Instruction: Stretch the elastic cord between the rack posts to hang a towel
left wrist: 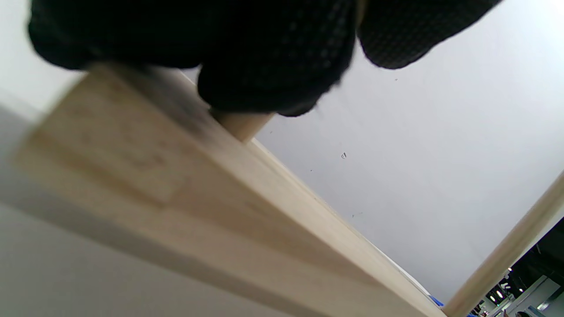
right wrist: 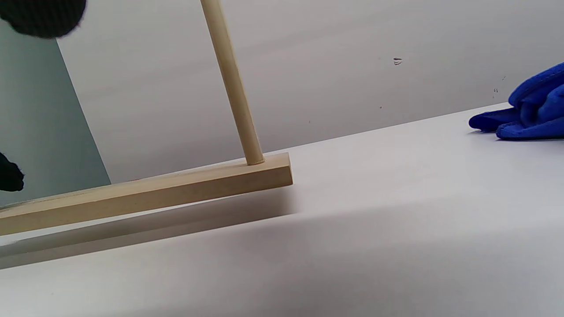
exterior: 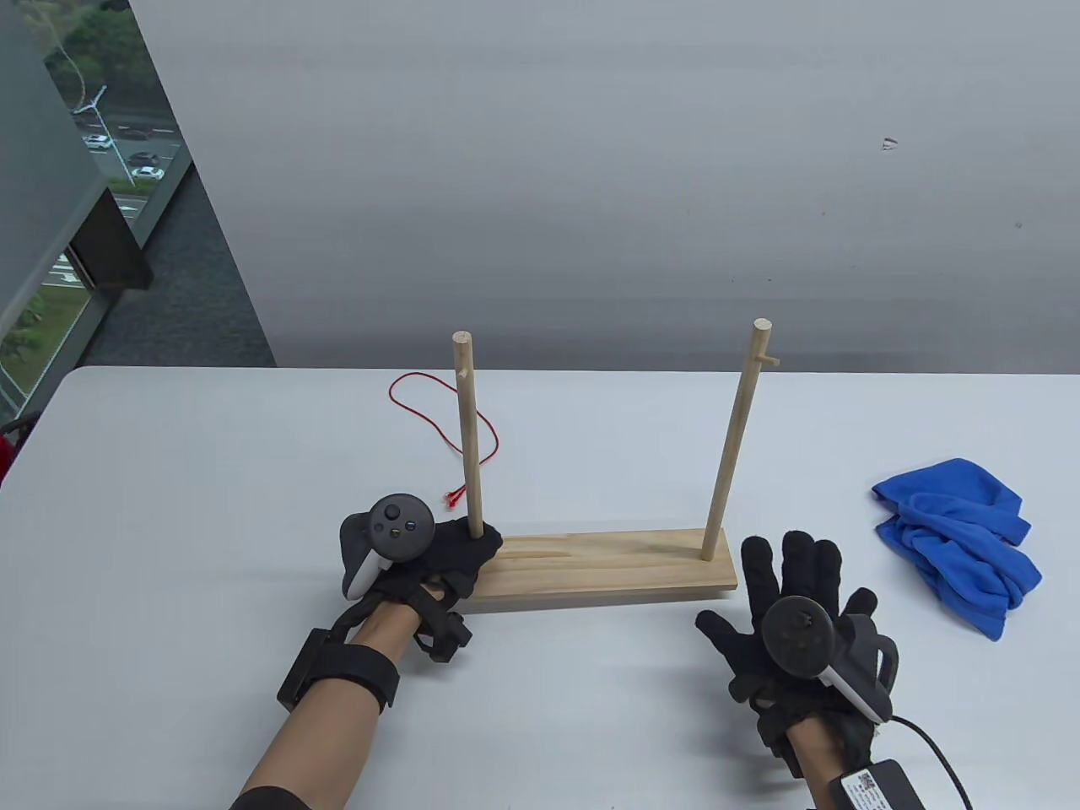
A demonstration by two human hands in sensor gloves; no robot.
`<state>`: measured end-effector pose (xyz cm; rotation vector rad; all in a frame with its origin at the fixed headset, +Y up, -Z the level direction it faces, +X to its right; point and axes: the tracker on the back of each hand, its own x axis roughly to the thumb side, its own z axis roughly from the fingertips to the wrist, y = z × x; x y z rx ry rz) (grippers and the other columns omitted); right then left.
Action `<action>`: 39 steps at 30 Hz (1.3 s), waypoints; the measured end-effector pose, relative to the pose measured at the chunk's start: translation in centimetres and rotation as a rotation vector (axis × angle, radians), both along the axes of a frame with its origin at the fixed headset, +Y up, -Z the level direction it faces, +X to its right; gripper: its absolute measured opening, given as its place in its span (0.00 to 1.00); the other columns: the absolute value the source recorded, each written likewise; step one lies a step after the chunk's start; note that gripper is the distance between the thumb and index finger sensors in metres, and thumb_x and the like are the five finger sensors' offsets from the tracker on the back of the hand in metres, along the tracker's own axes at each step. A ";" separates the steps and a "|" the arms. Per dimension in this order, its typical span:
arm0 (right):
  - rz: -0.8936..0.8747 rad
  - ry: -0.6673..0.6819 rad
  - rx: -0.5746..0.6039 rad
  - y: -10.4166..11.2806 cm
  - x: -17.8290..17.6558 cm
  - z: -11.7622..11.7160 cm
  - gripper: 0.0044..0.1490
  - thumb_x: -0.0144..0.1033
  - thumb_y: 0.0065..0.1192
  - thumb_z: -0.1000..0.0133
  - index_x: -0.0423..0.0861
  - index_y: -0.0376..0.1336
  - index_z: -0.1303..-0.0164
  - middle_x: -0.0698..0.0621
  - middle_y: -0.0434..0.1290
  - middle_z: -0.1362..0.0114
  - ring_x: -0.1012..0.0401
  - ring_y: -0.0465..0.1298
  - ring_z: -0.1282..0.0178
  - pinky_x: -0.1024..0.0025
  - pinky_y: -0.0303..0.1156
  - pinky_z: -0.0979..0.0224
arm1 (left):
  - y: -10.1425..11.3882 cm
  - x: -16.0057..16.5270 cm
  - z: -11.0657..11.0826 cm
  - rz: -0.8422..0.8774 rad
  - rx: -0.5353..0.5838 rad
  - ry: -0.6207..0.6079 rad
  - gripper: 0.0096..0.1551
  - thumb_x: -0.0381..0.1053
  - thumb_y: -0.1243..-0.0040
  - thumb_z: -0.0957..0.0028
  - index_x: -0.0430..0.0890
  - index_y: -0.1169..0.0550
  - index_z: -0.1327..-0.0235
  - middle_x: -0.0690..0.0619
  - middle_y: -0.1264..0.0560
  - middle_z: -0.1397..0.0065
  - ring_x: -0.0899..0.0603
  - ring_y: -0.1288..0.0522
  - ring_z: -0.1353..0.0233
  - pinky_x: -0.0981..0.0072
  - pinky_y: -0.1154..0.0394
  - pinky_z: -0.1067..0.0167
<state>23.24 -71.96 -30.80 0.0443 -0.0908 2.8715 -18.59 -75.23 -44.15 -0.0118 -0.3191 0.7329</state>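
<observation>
A: Where does the red elastic cord (exterior: 443, 422) lie from your hands?

B: Behind the left post (exterior: 469, 434), loose on the table (exterior: 211, 472), its knotted end just beside your left hand (exterior: 426, 561). It trails back and leftward, so that hand is much the nearer.

A: And your fingers?

B: Your left hand grips the foot of the left post where it meets the wooden base (exterior: 591, 569), holding no cord. Your right hand (exterior: 797, 629) hovers with fingers spread wide, near the right post (exterior: 736, 439).

A: Anything in the way?

B: The left post stands between you and most of the cord. The blue towel (exterior: 958, 540) lies crumpled, well apart on the right.
</observation>
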 end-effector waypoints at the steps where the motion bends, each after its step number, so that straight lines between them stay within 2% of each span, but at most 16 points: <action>1: 0.000 0.000 0.000 0.0 0.0 0.0 0.61 0.80 0.47 0.51 0.60 0.25 0.23 0.46 0.19 0.21 0.40 0.24 0.18 0.22 0.27 0.36 | -0.1 -0.1 -0.1 -0.001 -0.002 0.000 0.27 0.64 0.38 0.54 0.45 0.11 0.61 0.52 0.13 0.83 0.46 0.17 0.81 0.51 0.17 0.60; 15: -0.004 -0.009 -0.004 0.2 0.2 0.0 0.61 0.80 0.47 0.51 0.60 0.25 0.23 0.46 0.19 0.21 0.40 0.24 0.18 0.22 0.27 0.36 | -1.7 -0.6 -0.4 -0.022 -0.077 -0.009 0.27 0.63 0.37 0.55 0.45 0.12 0.57 0.50 0.12 0.78 0.44 0.16 0.77 0.48 0.17 0.56; 23: -0.002 -0.005 -0.006 0.2 0.2 0.0 0.61 0.80 0.46 0.51 0.60 0.25 0.23 0.46 0.19 0.21 0.40 0.24 0.18 0.22 0.27 0.36 | -1.7 -0.8 -0.1 -0.052 -0.107 0.005 0.28 0.63 0.36 0.56 0.45 0.12 0.54 0.52 0.10 0.75 0.44 0.14 0.73 0.48 0.17 0.54; 27: -0.006 -0.009 -0.006 0.3 0.3 0.0 0.61 0.80 0.46 0.51 0.60 0.25 0.23 0.46 0.18 0.21 0.40 0.24 0.18 0.22 0.26 0.36 | -1.6 -1.0 0.2 -0.079 -0.130 0.016 0.31 0.64 0.34 0.56 0.44 0.14 0.50 0.54 0.10 0.72 0.46 0.13 0.71 0.48 0.17 0.53; 31: -0.009 -0.008 -0.008 0.3 0.3 0.1 0.61 0.80 0.46 0.51 0.60 0.25 0.23 0.46 0.18 0.21 0.40 0.24 0.18 0.22 0.27 0.36 | -1.3 -1.8 0.8 -0.072 -0.115 0.019 0.38 0.69 0.33 0.57 0.43 0.17 0.45 0.55 0.11 0.67 0.44 0.13 0.67 0.47 0.18 0.51; 34: -0.007 -0.003 -0.010 0.3 0.2 0.1 0.61 0.80 0.46 0.51 0.60 0.25 0.24 0.46 0.18 0.21 0.40 0.24 0.18 0.22 0.27 0.36 | -0.8 -2.8 1.5 -0.082 -0.099 0.027 0.43 0.74 0.35 0.59 0.43 0.18 0.43 0.54 0.11 0.65 0.44 0.13 0.65 0.46 0.19 0.51; 39: -0.012 0.003 -0.012 0.3 0.0 0.1 0.61 0.80 0.46 0.51 0.60 0.25 0.24 0.46 0.18 0.21 0.40 0.24 0.18 0.22 0.26 0.36 | -0.1 -5.5 2.7 -0.077 -0.096 0.066 0.45 0.76 0.37 0.58 0.44 0.18 0.42 0.53 0.11 0.61 0.42 0.13 0.62 0.44 0.19 0.50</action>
